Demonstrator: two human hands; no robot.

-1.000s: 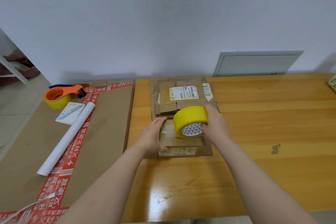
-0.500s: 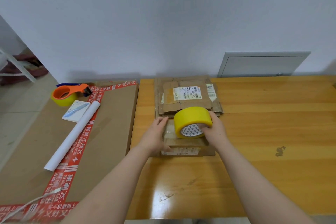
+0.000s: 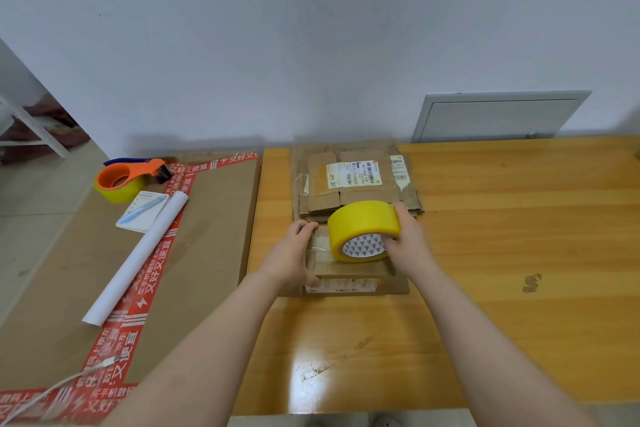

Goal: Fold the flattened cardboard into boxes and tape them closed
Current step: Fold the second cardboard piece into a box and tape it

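**Q:** What does the head camera show, and where is the work?

**A:** Both bare forearms reach forward over a glossy orange-brown wooden table [image 3: 502,253]. Between the hands sits a small box [image 3: 346,282] of brown corrugated cardboard, already folded up. The left hand [image 3: 294,253] holds its left side, fingers laid along the top edge and thumb at the near face. The right hand [image 3: 410,246] grips a tape roll [image 3: 360,229], which stands on edge on the box top. The fingers curl over the rim and the thumb is near the printed core. Just beyond the fingertips lies the flattened cardboard [image 3: 353,177], a creased stack with a white label.

**Q:** How will these things likely handle?

**A:** The box looks light and fairly stiff, but apt to slide on the shiny table, so bracing one side seems wise. The roll is a smooth, wide yellow cylinder. Holding it across the rim and core should control it. The tape's free end is too hard to make out.

**Q:** Anything else?

**A:** Well left of the left hand, a large carton [image 3: 214,236] carries an orange tape dispenser [image 3: 121,180], a notepad [image 3: 142,210] and a white paper tube [image 3: 135,256].
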